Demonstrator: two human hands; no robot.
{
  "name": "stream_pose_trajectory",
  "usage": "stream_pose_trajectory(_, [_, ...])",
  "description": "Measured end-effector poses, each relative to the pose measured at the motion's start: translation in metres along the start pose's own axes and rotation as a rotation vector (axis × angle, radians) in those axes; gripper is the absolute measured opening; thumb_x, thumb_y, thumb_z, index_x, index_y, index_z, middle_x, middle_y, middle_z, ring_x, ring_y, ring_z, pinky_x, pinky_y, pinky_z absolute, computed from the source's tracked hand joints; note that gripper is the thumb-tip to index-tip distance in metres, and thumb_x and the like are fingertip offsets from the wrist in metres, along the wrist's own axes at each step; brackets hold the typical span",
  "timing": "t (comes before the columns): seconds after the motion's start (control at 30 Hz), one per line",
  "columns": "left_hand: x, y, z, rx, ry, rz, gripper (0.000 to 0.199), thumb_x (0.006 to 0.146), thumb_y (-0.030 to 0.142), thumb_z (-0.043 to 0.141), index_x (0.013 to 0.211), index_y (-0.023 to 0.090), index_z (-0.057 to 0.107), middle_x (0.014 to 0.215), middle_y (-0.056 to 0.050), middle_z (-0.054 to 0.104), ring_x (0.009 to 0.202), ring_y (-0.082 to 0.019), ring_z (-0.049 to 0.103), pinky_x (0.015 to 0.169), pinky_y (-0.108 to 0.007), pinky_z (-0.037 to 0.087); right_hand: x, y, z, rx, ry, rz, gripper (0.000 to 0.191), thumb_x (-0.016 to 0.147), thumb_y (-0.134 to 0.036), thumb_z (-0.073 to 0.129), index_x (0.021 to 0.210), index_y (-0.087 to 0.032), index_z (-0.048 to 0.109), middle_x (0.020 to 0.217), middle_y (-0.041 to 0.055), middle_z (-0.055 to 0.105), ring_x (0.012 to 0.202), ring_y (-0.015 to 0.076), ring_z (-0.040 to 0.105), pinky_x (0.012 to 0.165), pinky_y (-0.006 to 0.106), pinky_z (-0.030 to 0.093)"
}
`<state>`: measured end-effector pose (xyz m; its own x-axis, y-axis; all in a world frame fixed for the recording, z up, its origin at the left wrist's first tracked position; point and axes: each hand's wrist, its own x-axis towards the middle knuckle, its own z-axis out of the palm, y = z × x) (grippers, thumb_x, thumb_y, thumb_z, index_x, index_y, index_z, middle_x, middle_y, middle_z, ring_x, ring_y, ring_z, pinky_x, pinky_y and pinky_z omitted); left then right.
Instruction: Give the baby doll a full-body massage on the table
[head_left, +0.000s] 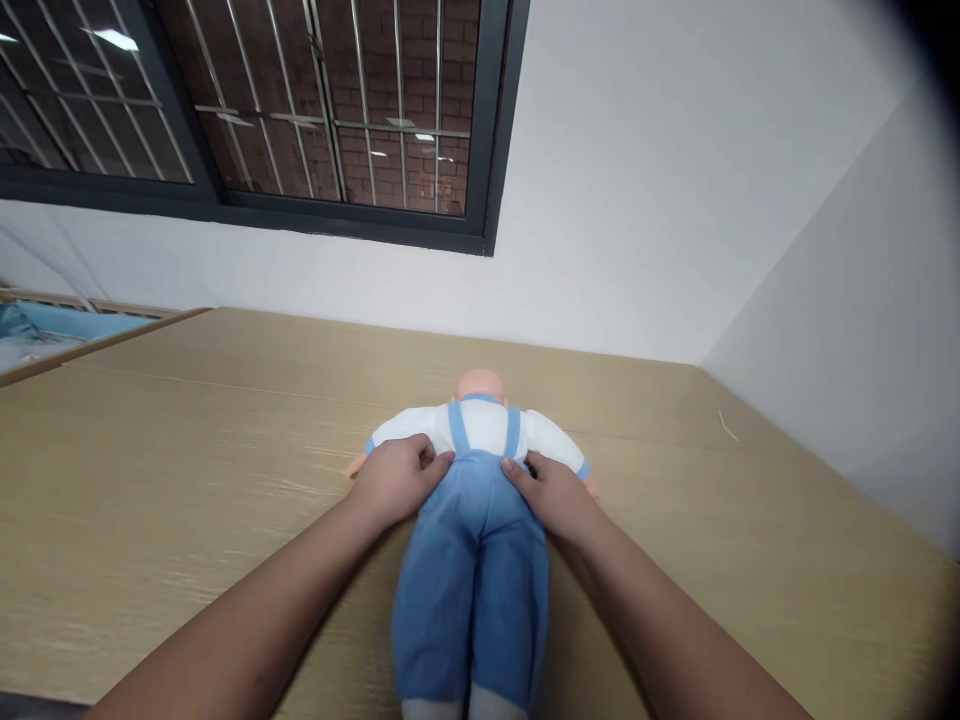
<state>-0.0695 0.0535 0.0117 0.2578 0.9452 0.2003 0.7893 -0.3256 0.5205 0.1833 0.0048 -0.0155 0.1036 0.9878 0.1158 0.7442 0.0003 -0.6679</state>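
A baby doll (480, 560) lies stretched out on the tan tabletop with its bald head away from me. It wears a white shirt (484, 428) with blue cuffs and blue overalls (435, 590) with two shoulder straps. No face shows from this side. My left hand (397, 478) is closed on the overalls at the left of the waist, thumb on top and fingers curled at the side. At the right of the waist my right hand (553, 490) grips them the same way. The doll's arms spread outward beyond both hands.
The tan tabletop (187, 450) runs back to a white wall (615, 200) below a dark-framed, barred window (345, 215). A thin pale strip (727, 427) lies at the right. Beyond the wooden edge at left sits a light-blue bin (90, 320) with cloth-like contents.
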Motion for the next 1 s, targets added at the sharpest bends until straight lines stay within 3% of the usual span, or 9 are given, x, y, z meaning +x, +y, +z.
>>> stream_pose_trajectory(0.17, [-0.001, 0.001, -0.002, -0.013, 0.070, 0.151, 0.030, 0.091, 0.041, 0.056, 0.070, 0.020, 0.059, 0.071, 0.000, 0.064, 0.068, -0.018, 0.058, 0.060, -0.029, 0.034, -0.006, -0.012, -0.014, -0.174, 0.057, -0.040, 0.049, 0.092, -0.067, 0.049, 0.070, -0.024, 0.058, 0.068, 0.0029, 0.066, 0.063, 0.0201, 0.058, 0.055, 0.030, 0.034])
stream_pose_trajectory(0.3, [-0.001, -0.003, 0.004, -0.095, 0.108, 0.260, 0.020, 0.091, 0.034, 0.055, 0.080, 0.020, 0.064, 0.076, -0.001, 0.063, 0.074, -0.017, 0.059, 0.067, -0.029, 0.041, -0.008, -0.013, -0.016, -0.193, 0.180, -0.110, 0.033, 0.093, -0.052, 0.055, 0.075, -0.025, 0.058, 0.071, 0.0001, 0.066, 0.065, 0.0193, 0.058, 0.058, 0.030, 0.038])
stream_pose_trajectory(0.47, [-0.001, -0.008, 0.008, -0.182, 0.171, 0.344, 0.015, 0.091, 0.030, 0.057, 0.085, 0.020, 0.066, 0.083, -0.003, 0.065, 0.081, -0.018, 0.060, 0.075, -0.032, 0.046, -0.005, -0.006, -0.006, -0.157, 0.308, -0.325, 0.016, 0.092, -0.039, 0.057, 0.089, -0.024, 0.062, 0.088, 0.0042, 0.069, 0.083, 0.0238, 0.062, 0.073, 0.036, 0.047])
stream_pose_trajectory(0.57, [-0.003, -0.010, 0.009, -0.216, 0.216, 0.435, 0.013, 0.088, 0.027, 0.059, 0.096, 0.020, 0.067, 0.095, -0.005, 0.067, 0.094, -0.021, 0.061, 0.086, -0.036, 0.048, -0.004, -0.005, 0.001, -0.101, 0.342, -0.503, 0.016, 0.091, -0.036, 0.060, 0.101, -0.024, 0.065, 0.100, 0.0067, 0.070, 0.099, 0.0272, 0.062, 0.088, 0.043, 0.049])
stream_pose_trajectory(0.7, [-0.002, -0.008, 0.010, -0.238, 0.217, 0.541, 0.021, 0.086, 0.025, 0.062, 0.105, 0.022, 0.067, 0.110, -0.008, 0.066, 0.107, -0.023, 0.060, 0.097, -0.040, 0.048, -0.001, -0.011, 0.002, -0.028, 0.293, -0.658, 0.016, 0.089, -0.034, 0.065, 0.103, -0.026, 0.067, 0.104, 0.0073, 0.069, 0.106, 0.0284, 0.060, 0.096, 0.047, 0.048])
stream_pose_trajectory(0.83, [0.010, -0.004, 0.007, -0.182, 0.185, 0.561, 0.027, 0.084, 0.029, 0.064, 0.111, 0.022, 0.066, 0.119, -0.009, 0.064, 0.114, -0.025, 0.059, 0.102, -0.042, 0.047, 0.011, -0.022, -0.008, -0.052, 0.192, -0.755, 0.017, 0.089, -0.034, 0.065, 0.103, -0.026, 0.069, 0.103, 0.0080, 0.070, 0.108, 0.0282, 0.061, 0.100, 0.049, 0.047])
stream_pose_trajectory(1.0, [0.035, -0.008, 0.009, -0.022, 0.050, 0.476, 0.075, 0.082, 0.051, 0.070, 0.143, 0.014, 0.048, 0.147, -0.019, 0.048, 0.136, -0.035, 0.045, 0.114, -0.052, 0.037, 0.032, -0.017, -0.016, -0.112, 0.108, -0.785, 0.042, 0.084, -0.044, 0.071, 0.121, -0.024, 0.067, 0.126, 0.0128, 0.066, 0.123, 0.0315, 0.057, 0.109, 0.054, 0.042])
